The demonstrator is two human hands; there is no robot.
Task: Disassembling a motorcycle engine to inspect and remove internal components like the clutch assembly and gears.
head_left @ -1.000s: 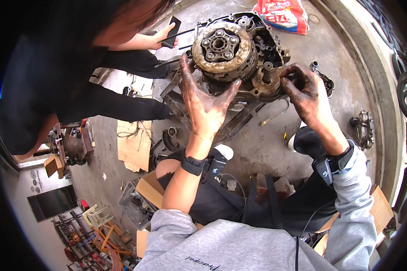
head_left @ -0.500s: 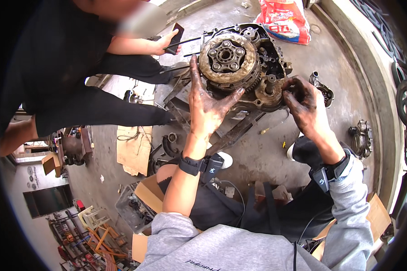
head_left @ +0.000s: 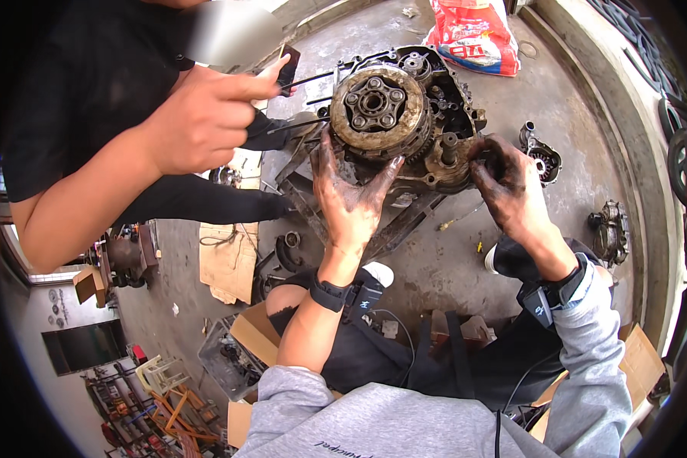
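A round clutch (head_left: 399,82) with a worn, tan-stained outer plate sits in the greasy, open engine case (head_left: 435,179). My left hand (head_left: 349,191), blackened with grease, cups the near side of the clutch, thumb on its right and fingers on its left. Right of the clutch, a short shaft (head_left: 449,149) stands up from the case. My right hand (head_left: 511,183) is closed at the case's right edge beside that shaft, its fingers curled together. Whatever those dark fingertips hold, if anything, is hidden.
A co-worker's hand (head_left: 206,114) reaches in from the left; the other holds a dark phone (head_left: 288,67). A metal stand (head_left: 404,227) supports the engine. Engine covers (head_left: 542,156) lie right, a red-and-white sack (head_left: 477,38) at the back, cardboard (head_left: 229,259) at left.
The co-worker's arm has come in from the left, its hand now near the clutch. The engine appears slightly lower and left in view. My hands keep nearly the same places on it.
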